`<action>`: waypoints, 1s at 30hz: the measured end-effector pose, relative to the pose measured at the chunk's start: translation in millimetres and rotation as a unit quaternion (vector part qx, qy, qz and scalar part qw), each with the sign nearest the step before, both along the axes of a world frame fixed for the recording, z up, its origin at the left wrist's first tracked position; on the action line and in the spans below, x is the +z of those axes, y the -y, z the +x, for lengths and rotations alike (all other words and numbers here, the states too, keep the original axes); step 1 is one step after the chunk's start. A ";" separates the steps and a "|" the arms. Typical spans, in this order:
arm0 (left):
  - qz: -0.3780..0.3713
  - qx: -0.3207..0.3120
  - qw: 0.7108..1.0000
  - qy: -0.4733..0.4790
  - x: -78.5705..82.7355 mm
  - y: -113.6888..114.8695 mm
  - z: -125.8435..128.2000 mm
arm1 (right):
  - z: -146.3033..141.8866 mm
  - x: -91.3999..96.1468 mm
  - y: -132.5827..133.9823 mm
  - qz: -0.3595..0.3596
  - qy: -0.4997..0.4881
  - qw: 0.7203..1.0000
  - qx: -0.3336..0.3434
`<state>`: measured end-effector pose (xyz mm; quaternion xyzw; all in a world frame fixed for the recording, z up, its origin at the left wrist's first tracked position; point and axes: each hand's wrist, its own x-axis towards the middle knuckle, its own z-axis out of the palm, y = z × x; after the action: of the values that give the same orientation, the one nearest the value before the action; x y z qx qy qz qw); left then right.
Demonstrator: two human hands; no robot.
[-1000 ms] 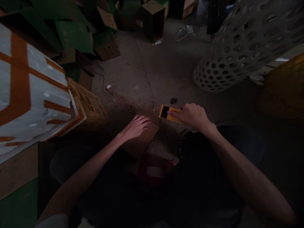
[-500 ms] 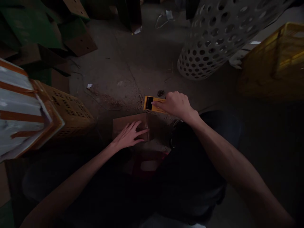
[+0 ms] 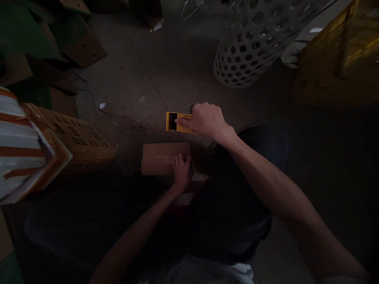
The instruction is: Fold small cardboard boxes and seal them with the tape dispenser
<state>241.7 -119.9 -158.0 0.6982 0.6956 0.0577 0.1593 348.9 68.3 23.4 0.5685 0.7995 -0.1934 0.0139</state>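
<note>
Dim overall, deep shadow below right hand [image 3: 205, 121], edges stretched wide-angle.

Yellow-and-black box [image 3: 177, 121], white round-holed basket [image 3: 244, 51], tan cardboard [image 3: 156, 158]

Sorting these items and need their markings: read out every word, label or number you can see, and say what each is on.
Yellow rectangular object under the right hand: dark print on its face, too small and blurred to read.
Brown cardboard piece: no readable text.
Perforated yellow crate: no readable text.
</note>
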 end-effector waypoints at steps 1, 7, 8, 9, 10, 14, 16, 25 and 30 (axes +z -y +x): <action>-0.015 0.005 1.000 -0.006 -5.9 -2.6 12.5 | 0.2 1.1 0.3 0.000 -0.001 1.000 0.001; -0.050 0.062 0.997 0.014 -26.6 -29.8 54.8 | 2.9 4.9 3.2 0.004 -0.013 1.000 0.001; -0.051 0.076 0.996 0.013 -26.0 -33.5 57.5 | 3.5 4.6 3.5 0.005 -0.014 1.000 0.001; -0.052 0.085 0.995 0.011 -24.6 -36.3 59.4 | 4.1 4.1 3.5 0.006 -0.013 1.000 0.001; -0.051 0.087 0.995 0.009 -22.7 -38.2 60.6 | 4.6 3.4 3.3 0.006 -0.011 1.000 0.001; -0.048 0.042 0.997 0.034 -13.9 -40.2 53.7 | 5.9 1.5 0.8 0.009 -0.001 1.000 0.000; -0.057 -0.017 0.994 0.088 -6.9 -40.6 35.8 | 6.3 2.1 -0.7 0.008 0.001 1.000 -0.001; 0.026 0.100 0.994 0.035 26.4 -33.3 -146.8 | 6.6 1.3 -3.1 0.002 -0.013 1.000 -0.020; -0.051 0.184 0.971 0.143 -11.3 -33.5 -148.8 | 2.8 -6.7 -6.3 0.008 -0.008 1.000 -0.022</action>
<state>92.9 -86.4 -169.2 0.5340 0.7840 0.1496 0.2791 351.7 74.6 16.7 0.5844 0.7886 -0.1915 -0.0009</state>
